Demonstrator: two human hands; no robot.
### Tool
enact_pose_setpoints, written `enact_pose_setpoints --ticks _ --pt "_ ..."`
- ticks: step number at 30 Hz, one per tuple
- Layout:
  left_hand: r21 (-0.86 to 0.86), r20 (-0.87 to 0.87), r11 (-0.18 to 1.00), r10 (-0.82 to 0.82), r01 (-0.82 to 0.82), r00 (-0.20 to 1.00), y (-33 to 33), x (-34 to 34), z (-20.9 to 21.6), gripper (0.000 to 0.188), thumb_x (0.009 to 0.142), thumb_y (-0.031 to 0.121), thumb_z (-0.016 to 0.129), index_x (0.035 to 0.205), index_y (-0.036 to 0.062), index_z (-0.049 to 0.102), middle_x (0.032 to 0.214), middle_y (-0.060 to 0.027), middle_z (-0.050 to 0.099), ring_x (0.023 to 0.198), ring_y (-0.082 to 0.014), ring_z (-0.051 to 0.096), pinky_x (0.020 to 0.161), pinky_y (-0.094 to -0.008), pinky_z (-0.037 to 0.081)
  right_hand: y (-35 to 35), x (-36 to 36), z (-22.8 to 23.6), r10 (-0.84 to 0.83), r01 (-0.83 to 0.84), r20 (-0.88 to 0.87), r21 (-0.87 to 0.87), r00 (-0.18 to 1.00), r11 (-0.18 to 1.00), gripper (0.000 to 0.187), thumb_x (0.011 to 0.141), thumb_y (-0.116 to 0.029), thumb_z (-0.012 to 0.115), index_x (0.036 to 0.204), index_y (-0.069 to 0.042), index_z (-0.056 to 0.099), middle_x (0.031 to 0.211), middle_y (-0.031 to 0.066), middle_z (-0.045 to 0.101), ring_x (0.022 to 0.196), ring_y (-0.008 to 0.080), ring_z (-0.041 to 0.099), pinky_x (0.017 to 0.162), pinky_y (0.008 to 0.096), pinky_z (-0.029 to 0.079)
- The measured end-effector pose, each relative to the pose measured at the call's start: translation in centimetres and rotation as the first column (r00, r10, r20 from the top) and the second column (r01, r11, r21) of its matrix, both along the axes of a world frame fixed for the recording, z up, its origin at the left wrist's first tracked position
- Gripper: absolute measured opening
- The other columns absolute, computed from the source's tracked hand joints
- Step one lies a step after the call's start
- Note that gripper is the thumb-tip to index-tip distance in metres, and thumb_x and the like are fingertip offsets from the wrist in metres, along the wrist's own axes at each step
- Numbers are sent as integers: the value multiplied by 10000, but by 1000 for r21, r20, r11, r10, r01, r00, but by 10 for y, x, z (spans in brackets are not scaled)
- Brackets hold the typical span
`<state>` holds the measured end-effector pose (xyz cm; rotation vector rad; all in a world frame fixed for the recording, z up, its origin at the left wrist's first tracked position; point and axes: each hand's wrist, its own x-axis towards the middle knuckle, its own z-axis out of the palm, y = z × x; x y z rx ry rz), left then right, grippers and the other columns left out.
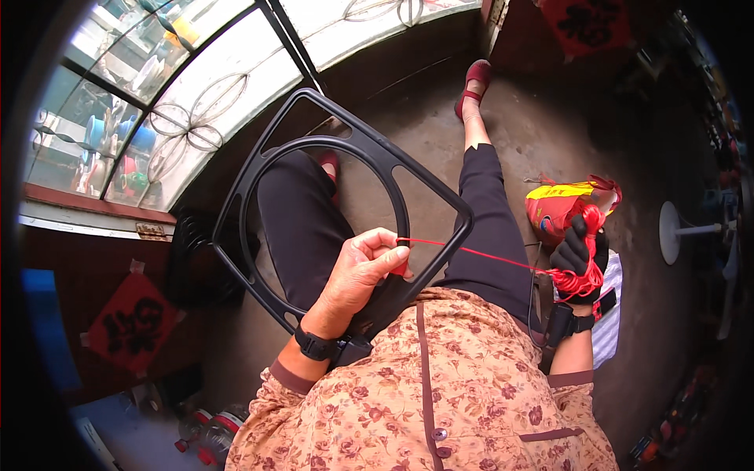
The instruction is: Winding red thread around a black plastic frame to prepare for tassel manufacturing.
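Note:
A black frame (320, 143), with a rounded outer rim and a round ring inside, rests over my left thigh. My left hand (357, 271) is at the ring's near right side, thumb and forefinger pinching a thin red cord (491, 257). A short stretch of red is wound on the ring just below these fingertips. The cord runs straight across to my right hand (573, 255), which wears a black glove. Its fingers are closed round a loose, looped bundle of red cord (585, 281); part of the bundle hangs below the palm.
Beside my right hand stands a red and yellow bag (550, 210). A pale striped cloth (611, 326) lies under my right forearm. Further right is a white round-ended stand (669, 233). A glass door with metal bars (118, 118) is at the far left; plastic bottles (220, 432) lie lower left.

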<state>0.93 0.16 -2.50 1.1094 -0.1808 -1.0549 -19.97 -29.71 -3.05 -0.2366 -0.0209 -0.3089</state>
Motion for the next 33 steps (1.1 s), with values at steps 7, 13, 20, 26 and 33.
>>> enact_pose_setpoints --ticks 7,13,20,26,33 --pt "22 19 1000 2 -2 1000 3 4 1 77 903 80 629 889 46 562 757 -69 647 692 -156 653 647 -245 534 -11 7 -15 -2 17 -146 103 989 995 436 982 -407 457 1071 14 529 640 -5 357 498 84 374 499 245 338" --pt "-55 -149 998 0 -9 989 2 6 3 110 939 142 585 882 50 563 731 -72 643 680 -150 656 629 -256 546 -2 32 -26 -61 -55 -514 -208 855 977 449 981 -394 463 1152 9 560 792 28 566 672 130 569 626 272 471" --pt "35 -23 992 -121 122 992 -4 0 11 134 920 159 627 850 49 596 721 -24 631 659 -110 641 627 -222 528 44 118 -23 -566 -272 -381 -923 731 271 239 874 -130 639 1090 -27 645 991 74 670 893 146 620 761 296 482" --pt "14 -113 976 -214 217 970 -11 -9 15 164 920 199 638 895 37 635 732 -13 639 674 -90 631 628 -202 471 114 167 3 -84 26 -23 -846 996 532 338 939 -61 530 1271 -3 520 1134 78 611 1002 127 601 859 257 499" --pt "1 -61 980 -198 198 978 -11 -9 12 196 852 32 592 1034 -34 619 913 -88 685 783 -133 653 738 -254 518 109 147 -12 574 -607 -223 -128 788 784 680 889 -434 609 1360 14 410 1124 149 596 1057 233 591 971 349 465"
